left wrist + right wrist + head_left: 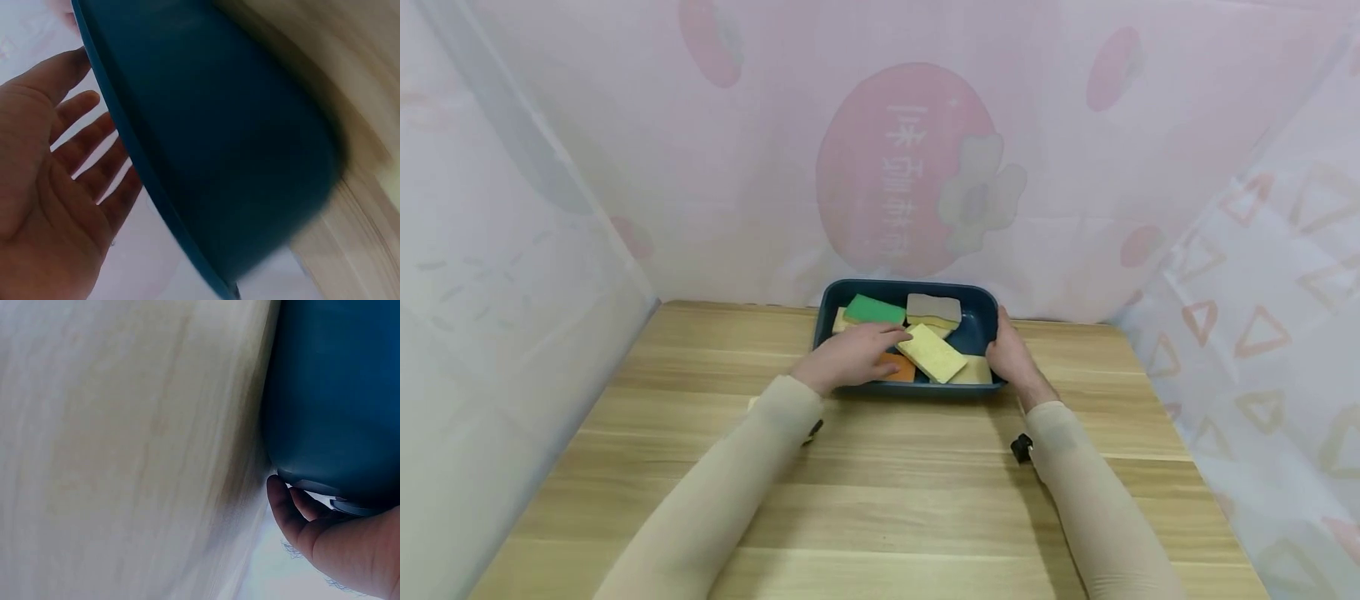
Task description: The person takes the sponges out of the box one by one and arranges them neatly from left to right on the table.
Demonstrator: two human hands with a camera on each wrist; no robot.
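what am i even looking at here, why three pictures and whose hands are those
No machine here: a person wears three cameras, one on the head and one on each wrist. The wide picture is the head view, looking down at a wooden table inside a pink curtained booth. On it stands a dark blue tray holding sponges: a green sponge, a grey sponge, a yellow sponge and an orange sponge. The left hand reaches over the tray with straight fingers, apparently touching the yellow sponge. The right hand rests against the tray's right side. The two close, blurry pictures come from the wrist cameras: each shows the tray's blue outer wall and part of that hand.
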